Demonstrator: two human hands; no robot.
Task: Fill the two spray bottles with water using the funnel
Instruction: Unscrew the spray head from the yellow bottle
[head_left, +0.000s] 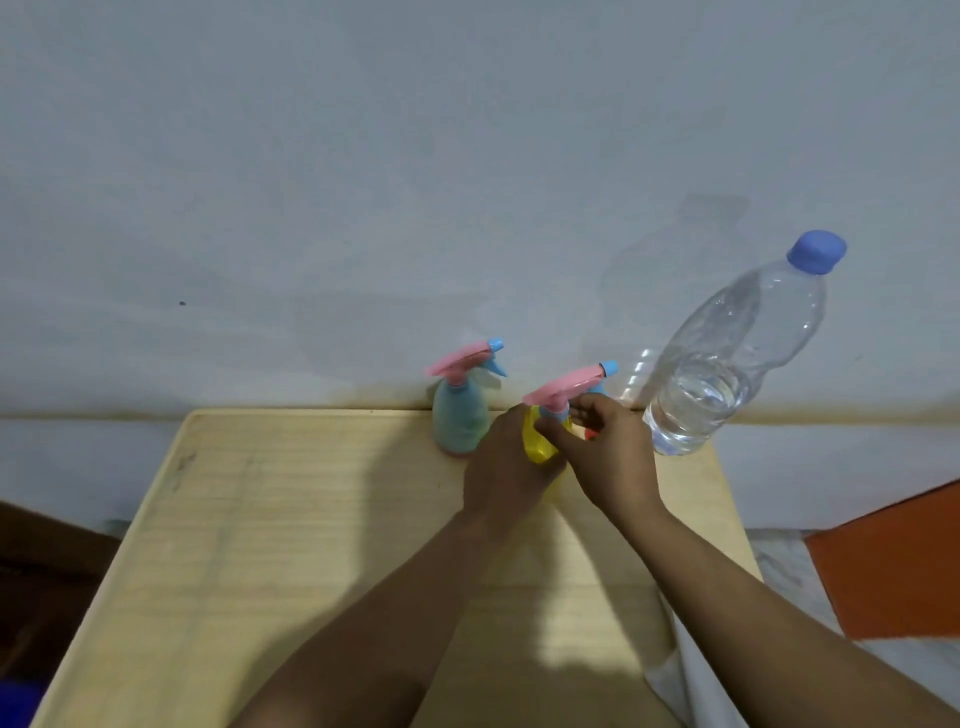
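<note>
While the left hand (501, 462) clasps the yellow spray bottle (540, 441), right-hand fingers (558, 431) seemingly pinch its collar.

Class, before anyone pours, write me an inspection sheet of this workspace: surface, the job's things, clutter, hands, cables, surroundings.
Surface: pale wooden table, against the wall.
Job's things: blue spray bottle upright at the far edge; yellow spray bottle beside it; capped water bottle, partly full; a small red thing behind the right hand, unclear.
Clutter: nothing seen.
Hands: left hand holds the yellow bottle's body; right hand grips its collar.
Cables: nothing seen.
Surroundings: grey wall; orange panel at right.
</note>
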